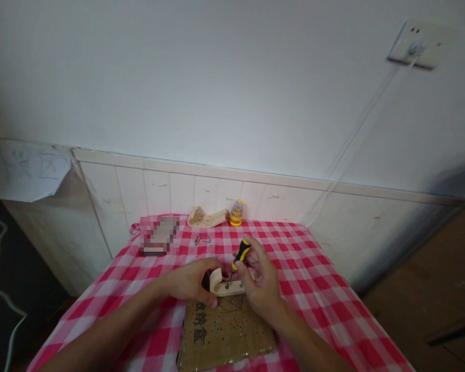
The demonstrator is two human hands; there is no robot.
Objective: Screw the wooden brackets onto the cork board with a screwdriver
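A pale wooden piece with a curled end and dark screws along its face lies on a cardboard sheet. My left hand is closed around its curled left end. In my right hand is a screwdriver with a yellow and black handle, tilted with its tip down toward the wooden piece. The fingers partly hide the tip, so I cannot tell whether it sits in a screw. Behind my hands, several small screws lie on the checked cloth.
At the back by the wall are a second curved wooden piece and a yellow-topped bit container. A blurred-out flat object lies at back left. A red and white checked cloth covers the table. A cable hangs from the wall socket.
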